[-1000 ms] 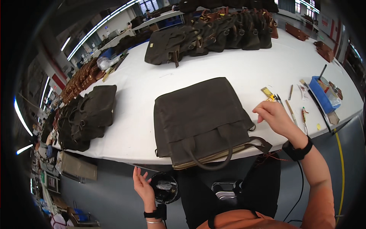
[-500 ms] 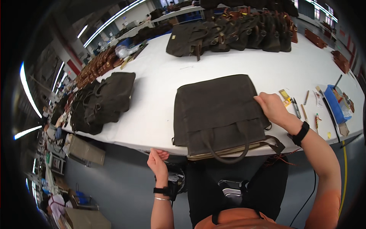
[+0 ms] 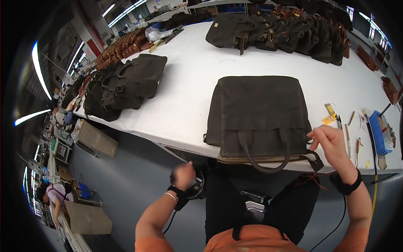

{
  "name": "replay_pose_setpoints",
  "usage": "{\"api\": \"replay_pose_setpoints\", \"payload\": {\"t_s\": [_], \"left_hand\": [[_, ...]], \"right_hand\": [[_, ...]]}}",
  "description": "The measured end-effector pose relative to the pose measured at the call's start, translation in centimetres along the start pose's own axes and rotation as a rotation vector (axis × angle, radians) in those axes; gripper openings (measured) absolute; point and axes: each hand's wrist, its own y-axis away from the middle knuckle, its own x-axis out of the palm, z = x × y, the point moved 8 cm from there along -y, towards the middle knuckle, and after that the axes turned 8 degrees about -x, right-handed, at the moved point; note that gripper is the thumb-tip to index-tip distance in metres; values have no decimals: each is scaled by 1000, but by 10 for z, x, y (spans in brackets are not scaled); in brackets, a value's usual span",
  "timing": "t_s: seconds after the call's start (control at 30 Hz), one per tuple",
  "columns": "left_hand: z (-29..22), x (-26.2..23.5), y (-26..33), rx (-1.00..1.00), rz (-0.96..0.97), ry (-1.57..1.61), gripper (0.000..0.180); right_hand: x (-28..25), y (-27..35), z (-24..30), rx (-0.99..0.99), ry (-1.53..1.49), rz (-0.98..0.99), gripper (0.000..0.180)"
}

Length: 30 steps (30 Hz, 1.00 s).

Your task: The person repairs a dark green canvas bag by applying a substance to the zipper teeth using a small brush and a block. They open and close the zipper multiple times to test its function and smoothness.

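Observation:
A dark brown-black bag (image 3: 264, 105) lies flat on the white-covered table in front of me. Its two handles (image 3: 268, 161) hang over the near edge, and a zipper (image 3: 247, 159) runs along its mouth there. At the bag's lower right side is my right hand (image 3: 329, 143), its fingers curled and closed. Whatever they pinch is too small to make out. My left hand (image 3: 184, 175) is away from the bag, low beside the table's near edge and over a dark object on the floor side. Blur hides its fingers.
Dark bags lie piled at the table's left (image 3: 130, 82), and a long row of them (image 3: 281, 33) fills the far side. Small tools and a blue tray (image 3: 380, 132) sit at the right. Brown bags (image 3: 124, 46) stand far left. A person (image 3: 58, 193) is at lower left.
My left hand has dropped lower, away from the table edge. My right hand has slid down the bag's right side, and its fingers are curled more. The view has shifted left.

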Motion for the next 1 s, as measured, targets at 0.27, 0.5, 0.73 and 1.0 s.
{"api": "replay_pose_setpoints", "payload": {"t_s": [0.27, 0.5, 0.73, 1.0], "left_hand": [[-107, 25, 132, 790, 232, -367, 23], [-174, 23, 181, 464, 248, -101, 46], [-201, 65, 179, 386, 341, 247, 36], [-215, 76, 178, 295, 418, 331, 34]], "right_hand": [[70, 19, 63, -581, 440, 220, 41], [70, 15, 63, -592, 437, 188, 41], [71, 14, 62, -608, 364, 174, 40], [41, -22, 64, -550, 224, 114, 40]]}}
